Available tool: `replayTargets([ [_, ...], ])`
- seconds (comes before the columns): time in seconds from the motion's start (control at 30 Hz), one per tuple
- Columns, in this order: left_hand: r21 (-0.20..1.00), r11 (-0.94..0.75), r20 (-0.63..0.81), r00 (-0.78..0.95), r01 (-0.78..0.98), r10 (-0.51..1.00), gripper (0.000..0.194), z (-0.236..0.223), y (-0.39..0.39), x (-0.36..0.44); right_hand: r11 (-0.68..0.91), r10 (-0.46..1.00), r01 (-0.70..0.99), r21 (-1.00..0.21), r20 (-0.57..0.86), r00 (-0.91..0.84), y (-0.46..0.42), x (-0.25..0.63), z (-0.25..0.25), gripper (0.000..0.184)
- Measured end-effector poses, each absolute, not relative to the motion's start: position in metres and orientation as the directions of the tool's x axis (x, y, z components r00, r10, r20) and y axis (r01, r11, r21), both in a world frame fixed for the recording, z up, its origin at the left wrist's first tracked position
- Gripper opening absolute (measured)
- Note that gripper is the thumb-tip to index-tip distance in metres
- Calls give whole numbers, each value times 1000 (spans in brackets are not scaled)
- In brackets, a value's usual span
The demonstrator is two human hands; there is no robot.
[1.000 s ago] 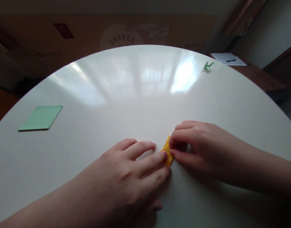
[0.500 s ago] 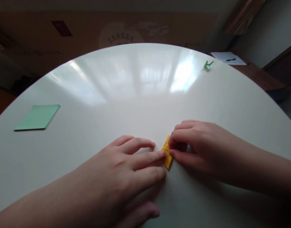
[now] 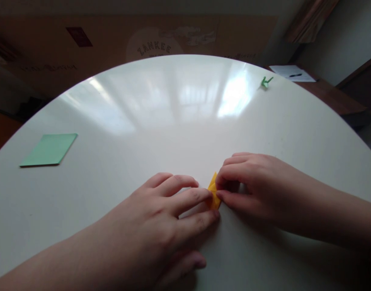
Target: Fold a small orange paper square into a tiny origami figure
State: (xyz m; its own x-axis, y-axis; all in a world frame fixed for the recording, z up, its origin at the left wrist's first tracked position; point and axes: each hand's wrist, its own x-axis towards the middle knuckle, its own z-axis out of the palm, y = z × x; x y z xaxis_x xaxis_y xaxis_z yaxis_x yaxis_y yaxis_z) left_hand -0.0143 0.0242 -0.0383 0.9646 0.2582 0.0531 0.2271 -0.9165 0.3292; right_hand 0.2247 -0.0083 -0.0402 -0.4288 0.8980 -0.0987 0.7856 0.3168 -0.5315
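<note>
A small piece of folded yellow paper (image 3: 214, 186) lies on the white table in front of me. My left hand (image 3: 164, 218) stretches over from the left with its fingers apart. Its index fingertip rests on the paper, and its middle fingertip touches the lower end. From the other side, my right hand (image 3: 248, 178) pinches the paper's right edge between thumb and curled index finger. Part of the paper is hidden under the fingertips.
A stack of green square paper (image 3: 49, 150) sits at the left of the round white table (image 3: 161, 145). Near the far right edge stands a green origami crane (image 3: 265, 83). Beyond it, a white sheet (image 3: 290, 72) with a pen (image 3: 295, 75) lies on a brown surface.
The middle finger of my left hand has come up onto the paper's lower end, and its index fingertip has shifted slightly right. My right hand keeps its pinch almost unmoved.
</note>
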Motion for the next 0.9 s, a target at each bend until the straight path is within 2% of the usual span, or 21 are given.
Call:
replayTargets([
  [0.33, 345, -908, 18, 966, 237, 259, 37, -37, 25, -17, 296, 896, 766, -571, -111, -429, -8, 227, -40, 15],
  [0.53, 386, -883, 29, 954, 265, 299, 47, -38, 26, -14, 303, 896, 766, -567, -104, -431, -10, 226, -40, 14],
  [0.9, 318, -920, 83, 961, 227, 265, 32, -41, 23, -14, 312, 897, 765, -563, -93, -433, -9, 227, -41, 14],
])
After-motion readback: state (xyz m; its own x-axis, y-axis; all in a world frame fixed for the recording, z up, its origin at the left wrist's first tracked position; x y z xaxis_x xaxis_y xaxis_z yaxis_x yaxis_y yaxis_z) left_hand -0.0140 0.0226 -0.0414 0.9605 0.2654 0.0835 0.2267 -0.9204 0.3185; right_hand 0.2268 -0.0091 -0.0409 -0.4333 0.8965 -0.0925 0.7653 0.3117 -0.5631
